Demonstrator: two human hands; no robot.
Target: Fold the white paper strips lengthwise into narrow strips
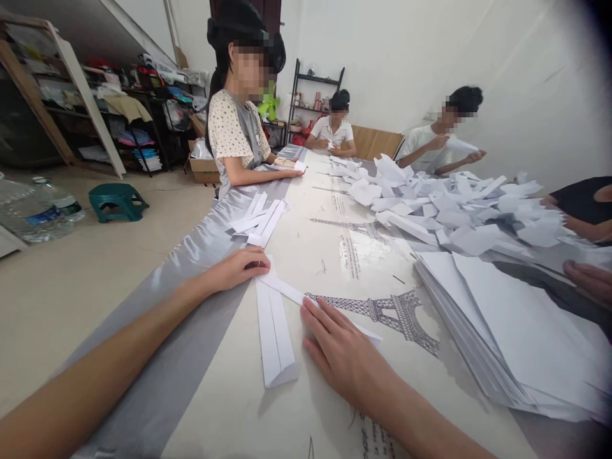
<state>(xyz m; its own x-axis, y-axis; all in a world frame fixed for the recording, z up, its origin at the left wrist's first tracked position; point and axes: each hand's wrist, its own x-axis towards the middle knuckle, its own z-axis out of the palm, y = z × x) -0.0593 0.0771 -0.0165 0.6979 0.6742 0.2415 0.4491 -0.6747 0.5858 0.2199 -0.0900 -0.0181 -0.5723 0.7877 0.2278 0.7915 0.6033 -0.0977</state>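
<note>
A folded white paper strip (287,290) lies slanting on the table, crossing the top of a wider folded paper (275,331). At the strip's upper left end, my left hand (243,264) pinches the paper with its fingers together. My right hand (335,341) lies along the strip's lower part, fingers stretched out and pressing it against the table. The strip's far tip shows beyond my right fingers. Just past my left hand, several folded paper strips (262,220) lie in a loose pile.
A stack of white sheets (516,331) stands at the right. Behind it spreads a large heap of folded papers (444,204). Several people sit or stand round the table (215,395), some holding paper. A green stool (117,201) is on the floor at the left.
</note>
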